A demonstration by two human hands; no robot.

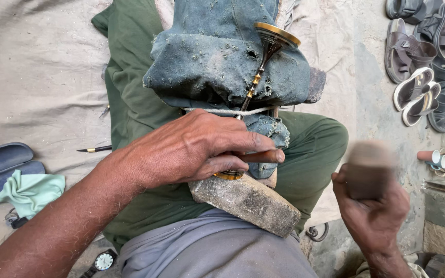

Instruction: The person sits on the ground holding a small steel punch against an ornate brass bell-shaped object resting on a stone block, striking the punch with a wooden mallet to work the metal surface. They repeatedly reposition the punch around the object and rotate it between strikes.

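Note:
My left hand (pixel 191 146) grips a brown wooden tool handle (pixel 263 156) and rests on a brass stemmed piece (pixel 263 56) that lies along a cloth-wrapped support (pixel 217 56), tied with white cord (pixel 222 110). The piece's brass base ring (pixel 228 175) shows under my fingers. A worn wooden block (pixel 248 203) sits on my lap below the hand. My right hand (pixel 372 206) is raised to the right, closed around a blurred wooden mallet (pixel 369 164).
Several sandals (pixel 421 62) lie on the concrete at the upper right. Thread spools (pixel 436 157) sit at the right. A pen-like tool (pixel 95 150), dark slippers (pixel 1 162), a light green cloth (pixel 29 191) and a wristwatch (pixel 103 261) lie on the sheet at the left.

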